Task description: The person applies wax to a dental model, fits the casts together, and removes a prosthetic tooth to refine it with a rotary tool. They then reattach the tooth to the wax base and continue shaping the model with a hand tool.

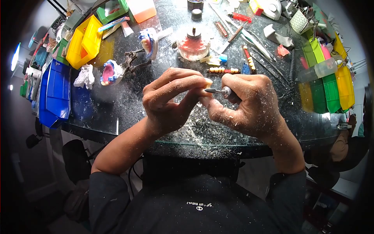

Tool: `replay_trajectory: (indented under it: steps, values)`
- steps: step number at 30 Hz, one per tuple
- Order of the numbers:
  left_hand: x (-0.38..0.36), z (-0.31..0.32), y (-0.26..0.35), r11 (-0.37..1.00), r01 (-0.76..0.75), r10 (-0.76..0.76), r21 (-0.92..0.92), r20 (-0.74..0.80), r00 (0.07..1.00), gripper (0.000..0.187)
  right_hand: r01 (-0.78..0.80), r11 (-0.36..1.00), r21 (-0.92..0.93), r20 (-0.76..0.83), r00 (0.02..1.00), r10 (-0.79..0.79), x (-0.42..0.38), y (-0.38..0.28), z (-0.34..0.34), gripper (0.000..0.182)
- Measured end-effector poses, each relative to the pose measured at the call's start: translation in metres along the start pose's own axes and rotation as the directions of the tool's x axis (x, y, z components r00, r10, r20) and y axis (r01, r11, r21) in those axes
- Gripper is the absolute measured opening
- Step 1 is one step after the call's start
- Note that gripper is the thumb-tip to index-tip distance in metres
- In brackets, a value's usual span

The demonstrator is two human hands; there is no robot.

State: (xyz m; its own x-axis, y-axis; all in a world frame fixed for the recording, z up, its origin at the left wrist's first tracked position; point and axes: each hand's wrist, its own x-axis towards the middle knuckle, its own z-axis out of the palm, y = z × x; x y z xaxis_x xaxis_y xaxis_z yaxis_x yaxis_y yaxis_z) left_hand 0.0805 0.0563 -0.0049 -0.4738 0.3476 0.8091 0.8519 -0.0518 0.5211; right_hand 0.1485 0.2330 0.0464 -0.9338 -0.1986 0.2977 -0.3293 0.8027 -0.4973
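Note:
My left hand [171, 99] pinches a small pale piece [208, 82] between thumb and fingers, mostly hidden by the fingertips. My right hand [249, 103] grips a rotary handpiece [226, 92] whose dark bur [210, 90] points left and touches the pale piece. Both hands are dusted with white shavings and hover above the dark worktop [128, 105].
White shavings cover the worktop below the hands. An articulator with pink and blue dental casts [128, 58] stands at the left, a glass burner [193, 45] behind the hands. Yellow and blue bins [83, 41] sit left, green and yellow bins [331, 84] right, hand tools [253, 50] at back.

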Motion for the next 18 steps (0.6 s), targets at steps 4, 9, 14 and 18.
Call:
replay_trajectory:
  steps: [4, 9, 14, 18]
  values:
    - [-0.0008, 0.0001, 0.0008, 1.000, -0.002, 0.002, 0.002, 0.008, 1.000, 0.021, 0.078, 0.997, -0.009, -0.045, 0.996, -0.078, 0.0008, 0.0042, 0.0022, 0.041]
    - [-0.0031, 0.0010, 0.0010, 0.998, 0.050, -0.050, -0.029, -0.010, 0.999, 0.021, 0.089, 0.996, 0.006, -0.064, 0.994, -0.089, 0.0023, 0.0059, 0.0034, 0.042]
    - [-0.0028, 0.0012, 0.0036, 0.998, 0.062, -0.063, -0.030, -0.013, 0.998, 0.020, 0.077, 0.997, -0.008, -0.044, 0.996, -0.077, 0.0023, 0.0050, 0.0032, 0.042]
    - [-0.0007, 0.0003, 0.0014, 1.000, 0.007, -0.007, 0.014, 0.003, 1.000, 0.020, 0.004, 1.000, -0.009, 0.001, 1.000, -0.004, 0.0016, 0.0014, 0.0012, 0.049]
